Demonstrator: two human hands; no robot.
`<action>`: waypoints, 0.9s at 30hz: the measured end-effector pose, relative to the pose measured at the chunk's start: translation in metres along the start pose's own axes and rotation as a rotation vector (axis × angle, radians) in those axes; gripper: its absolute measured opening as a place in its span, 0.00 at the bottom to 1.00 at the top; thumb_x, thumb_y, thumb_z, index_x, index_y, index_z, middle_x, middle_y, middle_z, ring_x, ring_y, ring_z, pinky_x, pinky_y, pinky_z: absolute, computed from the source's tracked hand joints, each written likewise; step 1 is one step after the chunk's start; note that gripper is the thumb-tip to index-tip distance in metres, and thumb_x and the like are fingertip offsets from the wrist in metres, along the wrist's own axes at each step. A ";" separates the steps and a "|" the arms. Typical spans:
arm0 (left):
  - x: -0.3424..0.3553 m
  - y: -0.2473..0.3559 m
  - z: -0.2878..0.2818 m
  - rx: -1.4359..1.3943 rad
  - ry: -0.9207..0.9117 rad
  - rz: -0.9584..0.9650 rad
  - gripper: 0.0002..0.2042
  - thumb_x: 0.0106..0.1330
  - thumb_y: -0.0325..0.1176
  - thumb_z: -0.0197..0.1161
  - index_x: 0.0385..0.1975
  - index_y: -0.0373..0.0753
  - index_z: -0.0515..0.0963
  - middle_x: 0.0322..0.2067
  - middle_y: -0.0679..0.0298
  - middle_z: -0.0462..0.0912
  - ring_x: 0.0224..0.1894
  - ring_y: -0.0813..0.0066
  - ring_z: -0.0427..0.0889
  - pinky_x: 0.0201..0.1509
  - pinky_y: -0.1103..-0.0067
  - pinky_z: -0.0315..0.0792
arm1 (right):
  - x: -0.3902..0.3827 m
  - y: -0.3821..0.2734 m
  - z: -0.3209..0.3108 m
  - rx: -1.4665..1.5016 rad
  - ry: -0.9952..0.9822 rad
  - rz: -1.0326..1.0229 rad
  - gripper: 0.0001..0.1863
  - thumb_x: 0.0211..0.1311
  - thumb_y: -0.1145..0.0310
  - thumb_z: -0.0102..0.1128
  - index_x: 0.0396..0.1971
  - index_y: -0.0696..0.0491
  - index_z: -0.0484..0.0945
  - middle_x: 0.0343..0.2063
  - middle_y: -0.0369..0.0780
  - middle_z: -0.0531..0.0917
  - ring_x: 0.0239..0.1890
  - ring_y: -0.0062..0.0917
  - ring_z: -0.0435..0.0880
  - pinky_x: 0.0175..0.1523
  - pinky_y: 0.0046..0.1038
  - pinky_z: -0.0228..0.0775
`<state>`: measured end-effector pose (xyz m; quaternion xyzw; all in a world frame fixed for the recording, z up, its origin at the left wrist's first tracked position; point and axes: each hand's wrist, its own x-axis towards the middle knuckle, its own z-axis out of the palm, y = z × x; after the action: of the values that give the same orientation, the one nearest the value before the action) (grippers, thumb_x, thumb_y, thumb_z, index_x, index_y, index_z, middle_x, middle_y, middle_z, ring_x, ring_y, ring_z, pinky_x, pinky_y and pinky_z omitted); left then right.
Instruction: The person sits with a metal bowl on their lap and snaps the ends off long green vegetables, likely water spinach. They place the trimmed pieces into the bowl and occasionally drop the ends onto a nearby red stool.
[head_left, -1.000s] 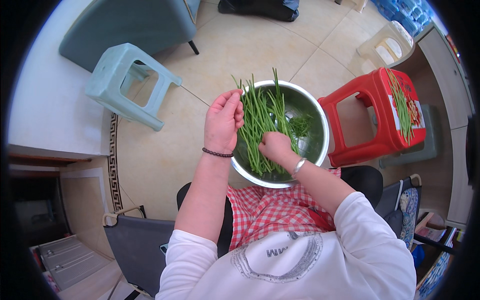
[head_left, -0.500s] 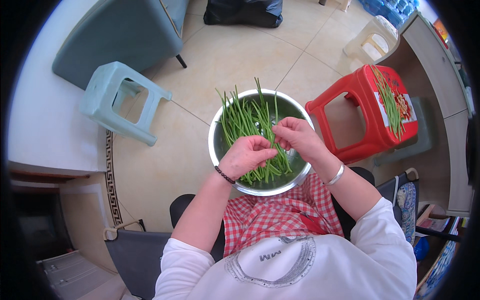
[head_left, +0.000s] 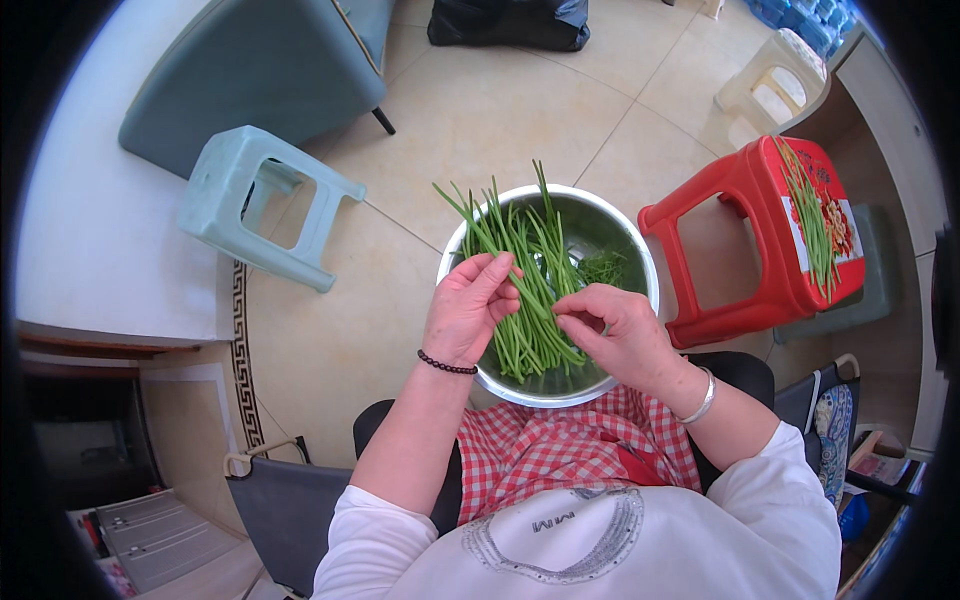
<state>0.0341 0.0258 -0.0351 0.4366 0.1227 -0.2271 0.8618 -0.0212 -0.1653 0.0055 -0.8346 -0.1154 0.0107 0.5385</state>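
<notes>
From my remote feed, the green stalks (head_left: 535,335) lie heaped in the metal bowl (head_left: 540,401), their upper tips jutting over its far rim. Both hands partly cover the heap, so I can't follow each stalk from end to end. The left hand (head_left: 470,310) is raised over the bowl's near left side, thumb pressed to forefinger and clamped on stalks, other fingers curled. The right hand (head_left: 628,338) reaches in from the lower right, knuckles up, thumb and forefinger tips nearly meeting beside the heap; I cannot tell whether they pinch anything.

Lettering (head_left: 553,522) on the white shirt (head_left: 720,545) appears upside down to me. The red stool (head_left: 780,265) has a printed flower panel with dark writing too small to read, partly covered by more stalks (head_left: 817,235). The top edge cuts off a black bag (head_left: 510,24), and its contents are hidden.
</notes>
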 end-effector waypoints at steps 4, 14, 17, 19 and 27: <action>0.000 -0.003 0.003 0.009 0.021 0.038 0.06 0.63 0.32 0.61 0.35 0.38 0.76 0.28 0.67 0.80 0.25 0.84 0.78 0.27 0.88 0.75 | -0.001 0.001 0.003 -0.061 0.021 -0.014 0.05 0.54 0.74 0.61 0.31 0.58 0.80 0.24 0.43 0.80 0.25 0.31 0.80 0.31 0.27 0.72; -0.006 -0.006 0.011 0.149 0.067 0.204 0.08 0.61 0.31 0.63 0.34 0.34 0.75 0.27 0.65 0.80 0.24 0.83 0.77 0.28 0.86 0.75 | -0.002 0.006 0.009 -0.126 0.066 -0.074 0.04 0.48 0.75 0.61 0.26 0.57 0.79 0.22 0.42 0.79 0.23 0.32 0.80 0.28 0.28 0.72; -0.008 -0.007 0.013 0.168 0.067 0.179 0.08 0.61 0.31 0.64 0.34 0.34 0.75 0.27 0.65 0.80 0.24 0.83 0.77 0.28 0.86 0.75 | -0.002 0.006 0.009 -0.191 0.058 -0.112 0.03 0.46 0.75 0.61 0.23 0.57 0.78 0.20 0.41 0.79 0.22 0.32 0.80 0.28 0.29 0.72; -0.009 -0.007 0.014 0.179 0.062 0.165 0.07 0.62 0.30 0.63 0.34 0.35 0.75 0.27 0.65 0.80 0.24 0.83 0.77 0.27 0.86 0.75 | -0.001 0.006 0.009 -0.179 0.039 -0.077 0.03 0.44 0.75 0.60 0.21 0.57 0.77 0.19 0.41 0.79 0.22 0.32 0.80 0.28 0.29 0.72; -0.010 -0.005 0.015 0.212 0.000 0.071 0.08 0.61 0.30 0.63 0.35 0.34 0.76 0.27 0.65 0.80 0.23 0.84 0.77 0.26 0.87 0.74 | 0.001 0.002 0.003 -0.105 -0.109 -0.046 0.03 0.42 0.74 0.59 0.20 0.57 0.77 0.18 0.42 0.79 0.21 0.31 0.80 0.27 0.27 0.72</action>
<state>0.0227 0.0139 -0.0259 0.5294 0.0825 -0.2080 0.8183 -0.0205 -0.1633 0.0025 -0.8570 -0.1641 0.0374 0.4870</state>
